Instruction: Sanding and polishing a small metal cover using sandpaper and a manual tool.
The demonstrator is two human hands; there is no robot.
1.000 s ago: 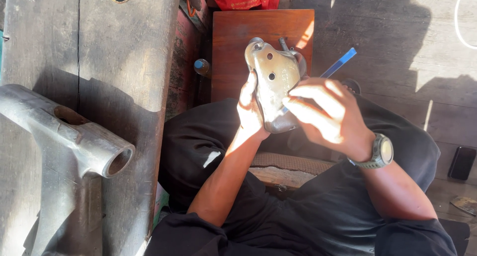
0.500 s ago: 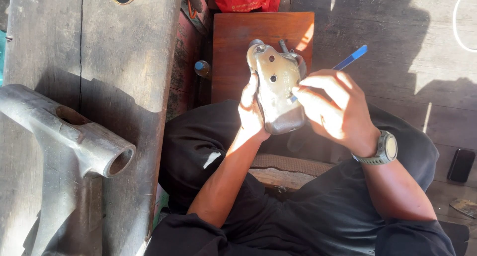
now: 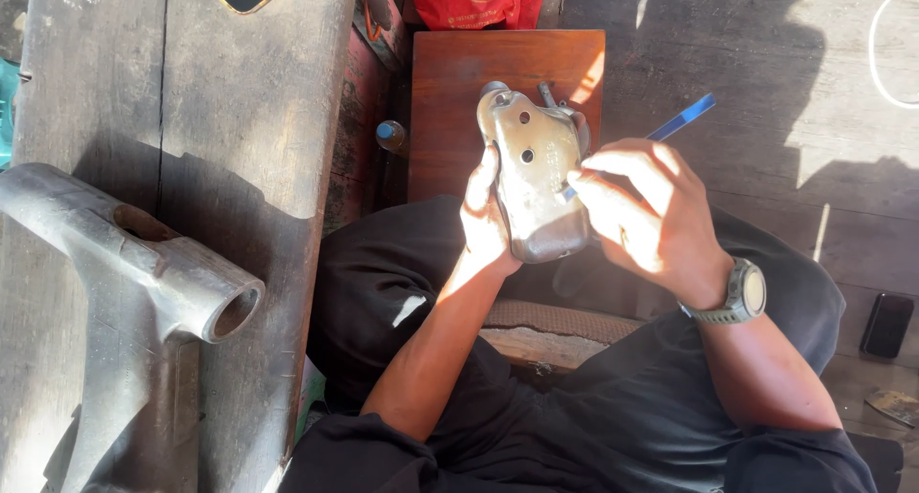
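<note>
Gripping the metal casting by its left edge, the left hand holds it above the lap; the right hand pinches a blue tool against it. It looks heavy, rigid (probably greasy), so hold the narrow sides.

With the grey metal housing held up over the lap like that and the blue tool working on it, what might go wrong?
1. The left hand alone props the grey metal housing in mid-air over the lap; a hard push may make it slip and drop.
2. The right hand presses the thin blue-handled tool at the housing's edge, close to its own fingertips; if it skids, it may jab the left hand.
</note>
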